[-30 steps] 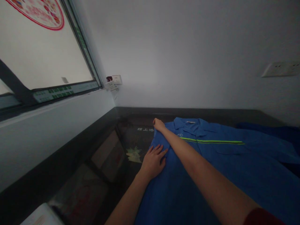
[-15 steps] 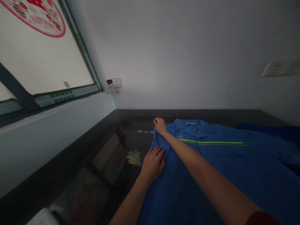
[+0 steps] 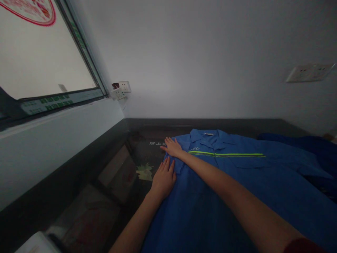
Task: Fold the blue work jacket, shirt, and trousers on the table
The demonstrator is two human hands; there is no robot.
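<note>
A blue work shirt point(image 3: 237, 193) with a collar and a yellow-green stripe across the chest lies spread on a dark, glossy tabletop point(image 3: 116, 200). Its left-hand edge in view is folded inward near the shoulder. My right hand point(image 3: 173, 147) rests on that shoulder area, fingers stretched and spread, palm down. Just below it my left hand point(image 3: 163, 178) lies flat along the same edge of the shirt, fingers extended. Part of the lettering on the chest is covered by my right arm.
Darker blue cloth point(image 3: 295, 140) lies at the back right. A white object point(image 3: 38, 242) stands at the lower left corner. Walls border the table behind and on the left, with a window point(image 3: 47, 63) and sockets point(image 3: 121, 89). A leaf print point(image 3: 144, 172) shows on the tabletop.
My right hand has gone from pinching the shirt's edge to lying spread on it, a little lower. The edge now lies folded inward. The view has shifted slightly.
</note>
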